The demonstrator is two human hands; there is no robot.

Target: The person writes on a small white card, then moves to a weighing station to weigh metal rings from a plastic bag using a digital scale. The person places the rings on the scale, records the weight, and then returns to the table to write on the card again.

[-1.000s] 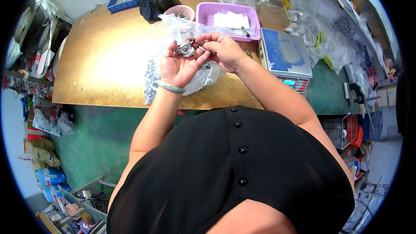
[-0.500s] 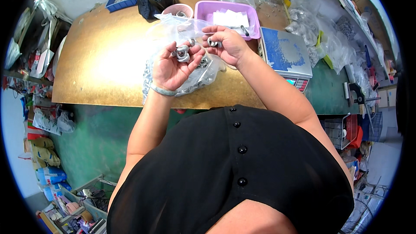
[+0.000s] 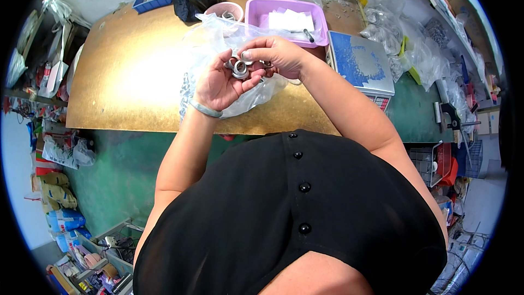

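Several grey metal rings lie in my left hand, its palm turned up and its fingers curled round them. My right hand has come up against the left fingertips, palm down. Between its thumb and fingers it pinches a metal ring; more small dark pieces show under its curled fingers, partly hidden. Below both hands a clear plastic bag is spread on the wooden tabletop. What lies inside the bag is largely covered by my hands.
Behind my hands stand a pink bowl with rings, a purple basin holding white papers and a black marker, a black plastic bag and a blue tray of small parts. A scale is at the right, near plastic bags.
My right hand has moved left to meet my left hand, its fingers now at the rings. The rings in the left palm have shifted.
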